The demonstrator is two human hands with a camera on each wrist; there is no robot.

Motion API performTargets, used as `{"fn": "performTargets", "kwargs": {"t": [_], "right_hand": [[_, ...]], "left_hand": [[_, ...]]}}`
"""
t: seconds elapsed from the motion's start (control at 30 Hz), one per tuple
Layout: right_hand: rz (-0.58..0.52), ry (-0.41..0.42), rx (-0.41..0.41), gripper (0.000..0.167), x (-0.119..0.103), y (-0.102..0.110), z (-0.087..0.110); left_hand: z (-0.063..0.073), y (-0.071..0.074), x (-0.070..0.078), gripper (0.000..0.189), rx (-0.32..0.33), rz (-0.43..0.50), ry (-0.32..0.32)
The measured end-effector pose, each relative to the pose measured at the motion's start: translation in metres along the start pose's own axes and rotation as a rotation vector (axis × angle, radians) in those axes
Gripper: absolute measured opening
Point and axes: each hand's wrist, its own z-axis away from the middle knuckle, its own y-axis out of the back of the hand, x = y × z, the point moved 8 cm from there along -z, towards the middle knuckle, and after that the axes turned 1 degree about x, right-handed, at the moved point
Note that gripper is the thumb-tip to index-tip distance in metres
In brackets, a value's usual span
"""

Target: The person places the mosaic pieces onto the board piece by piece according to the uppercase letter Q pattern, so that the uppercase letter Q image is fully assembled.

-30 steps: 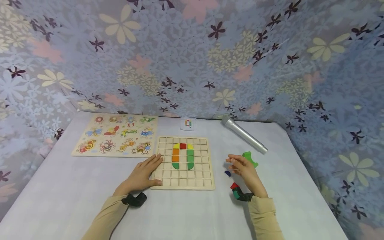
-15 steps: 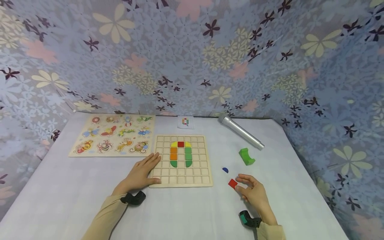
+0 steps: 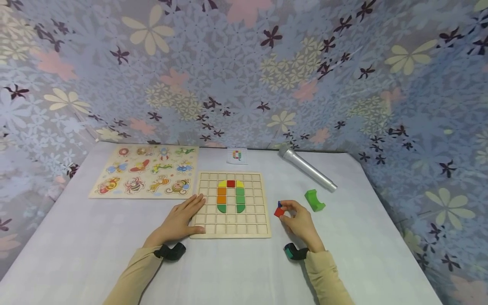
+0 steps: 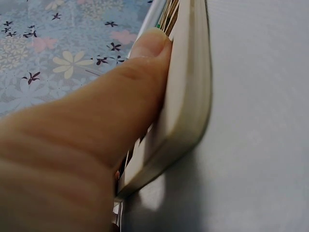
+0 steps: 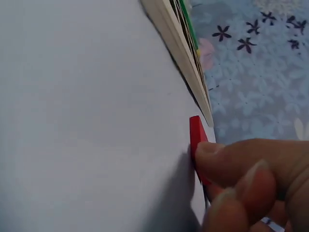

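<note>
My left hand [image 3: 179, 220] lies flat with fingers spread over the left edge of a wooden grid board [image 3: 231, 231]. Its thumb presses on the board's rim [image 4: 186, 87] in the left wrist view. On the grid, red, yellow, orange and green pieces form an arch open at the bottom. Right of the board, my right hand [image 3: 302, 222] pinches a red square block [image 3: 279, 212] between thumb and fingers. A small dark blue piece [image 3: 280, 204] shows at the index fingertip, just beyond the red block. In the right wrist view the red block [image 5: 195, 135] stands on edge under the thumb.
A green block with a curved notch [image 3: 314, 200] lies to the right of the right hand. Behind it rests a silver tube [image 3: 309, 168]. A small pattern card [image 3: 237, 156] is at the back, and an insect picture board [image 3: 145, 171] at the left.
My right hand came back towards me, took hold of the red block, then moved forward and left with it. The blue piece has left its spot on the table. The left hand stayed put.
</note>
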Motion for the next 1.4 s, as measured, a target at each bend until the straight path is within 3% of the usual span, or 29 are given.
{"fn": "performTargets", "kwargs": {"t": [0.17,0.4,0.53,0.73,0.83,1.0,1.4], "right_hand": [[0.021,0.030,-0.038,0.044,-0.011,-0.010,-0.025],[-0.117,-0.035,-0.026,0.027,0.001,-0.013,-0.022],[-0.167,-0.020,-0.020,0.026,-0.014,-0.018,-0.025],[-0.116,0.160,-0.056,0.011,-0.075,-0.047,-0.023],[-0.122,0.212,-0.113,0.008,-0.091,-0.072,-0.021],[-0.033,0.264,-0.130,0.006,-0.096,-0.098,-0.014],[0.117,0.367,-0.095,0.012,-0.096,-0.103,-0.010]], "left_hand": [[-0.001,-0.002,0.001,0.088,0.001,0.014,-0.004],[-0.001,-0.009,0.000,0.089,-0.013,0.020,-0.006],[-0.002,-0.006,-0.001,0.089,-0.013,0.018,0.003],[-0.001,0.000,-0.002,0.089,-0.007,0.021,0.009],[-0.001,0.002,-0.002,0.088,-0.005,0.017,0.016],[-0.002,0.000,-0.001,0.088,-0.014,0.019,0.016],[-0.002,0.000,0.000,0.088,0.007,0.011,0.004]]}}
